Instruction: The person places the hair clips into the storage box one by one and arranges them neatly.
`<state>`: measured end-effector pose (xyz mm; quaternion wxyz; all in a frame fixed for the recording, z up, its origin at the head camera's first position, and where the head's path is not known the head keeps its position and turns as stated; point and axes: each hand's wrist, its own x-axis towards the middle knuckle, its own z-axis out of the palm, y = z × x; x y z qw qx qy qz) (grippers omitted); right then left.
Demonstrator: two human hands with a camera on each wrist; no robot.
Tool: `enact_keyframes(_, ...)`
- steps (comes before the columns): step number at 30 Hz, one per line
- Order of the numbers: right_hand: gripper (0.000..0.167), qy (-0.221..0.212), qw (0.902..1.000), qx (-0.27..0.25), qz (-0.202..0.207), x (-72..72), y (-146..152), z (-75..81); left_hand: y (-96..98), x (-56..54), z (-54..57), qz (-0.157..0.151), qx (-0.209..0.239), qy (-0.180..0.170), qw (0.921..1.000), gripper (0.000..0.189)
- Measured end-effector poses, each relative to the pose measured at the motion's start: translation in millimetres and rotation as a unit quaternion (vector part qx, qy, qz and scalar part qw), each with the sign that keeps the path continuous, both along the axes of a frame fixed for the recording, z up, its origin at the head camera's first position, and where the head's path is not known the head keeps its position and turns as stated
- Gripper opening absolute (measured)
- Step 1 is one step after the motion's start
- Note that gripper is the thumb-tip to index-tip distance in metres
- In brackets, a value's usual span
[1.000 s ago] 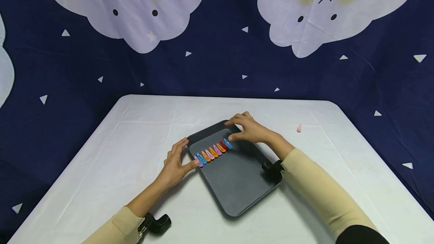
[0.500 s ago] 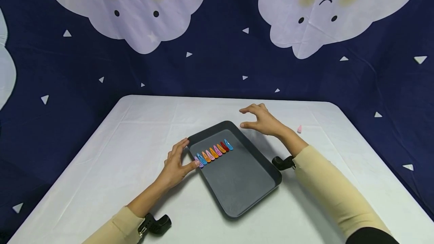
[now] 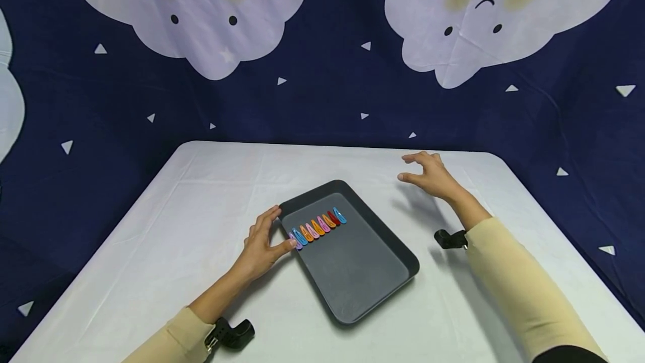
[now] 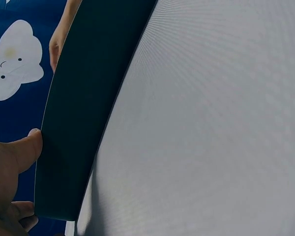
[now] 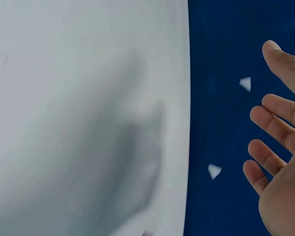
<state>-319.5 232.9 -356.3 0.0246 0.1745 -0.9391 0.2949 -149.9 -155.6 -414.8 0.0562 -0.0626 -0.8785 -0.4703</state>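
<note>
My left hand [image 3: 261,245] holds the left far corner of a dark grey rectangular tray [image 3: 360,273], its thumb over the rim beside the row's near end. In the left wrist view the thumb [image 4: 28,147] lies against the rim of the tray [image 4: 81,98]. Several snap hair clips [image 3: 323,223] in purple, blue, orange, pink and red line up side by side across the tray's far part. To the tray's right, my right hand [image 3: 434,177] hovers above the white table, fingers parted and holding nothing. In the right wrist view this hand [image 5: 285,187] has its fingers loosely bent.
A white cloth covers the table [image 3: 216,195]. Behind it hangs a navy curtain [image 3: 322,99] with clouds and small white triangles. Black wrist cameras [image 3: 237,334] are strapped to both sleeves.
My right hand has left the tray's far edge and moved right over the table. The small pink piece there is now hidden behind it. The left hand and tray stay put.
</note>
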Motion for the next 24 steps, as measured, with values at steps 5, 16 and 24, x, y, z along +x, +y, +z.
enact_keyframes(5, 0.067, -0.003, 0.9994, 0.017, -0.029, -1.4, 24.9, -9.5, 0.1, 0.4, 0.2, 0.0, -0.002, 0.001, 1.0, 0.082)
enact_keyframes(16, 0.072, -0.029, 0.9964, 0.014, -0.078, -1.0, 56.4, -20.5, 0.2, -0.1, -0.8, 0.0, 0.0, 0.003, 1.0, 0.081)
enact_keyframes(24, 0.072, -0.047, 0.9927, 0.032, -0.106, -0.6, 73.5, -29.1, 0.3, -0.2, -0.6, 0.0, -0.003, 0.001, 1.0, 0.081)
